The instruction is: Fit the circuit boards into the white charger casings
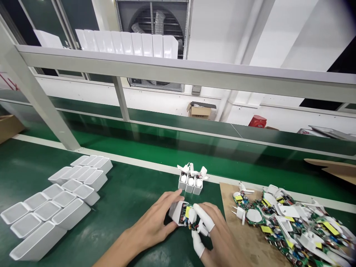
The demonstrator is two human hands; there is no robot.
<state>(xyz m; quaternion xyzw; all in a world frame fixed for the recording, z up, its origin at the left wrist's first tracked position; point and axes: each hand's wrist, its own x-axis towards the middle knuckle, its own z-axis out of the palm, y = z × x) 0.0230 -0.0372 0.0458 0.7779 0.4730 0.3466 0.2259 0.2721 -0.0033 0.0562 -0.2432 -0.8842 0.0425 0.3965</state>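
My left hand (pixel 155 220) grips a white charger housing (pixel 175 210) that lies on its side on the green mat. My right hand (pixel 211 230), with white finger cots on several fingers, holds a circuit board (pixel 187 216) with a yellow part, partly inside that housing. Just beyond my hands stand three assembled white housings (pixel 190 181) in a row with plug pieces on top.
Empty white housings (pixel 55 205) lie in rows at the left. A pile of circuit boards with plugs (pixel 292 222) covers a brown cardboard sheet (pixel 244 241) at the right. A green conveyor belt (pixel 194 148) runs behind, under a metal frame rail (pixel 178 72).
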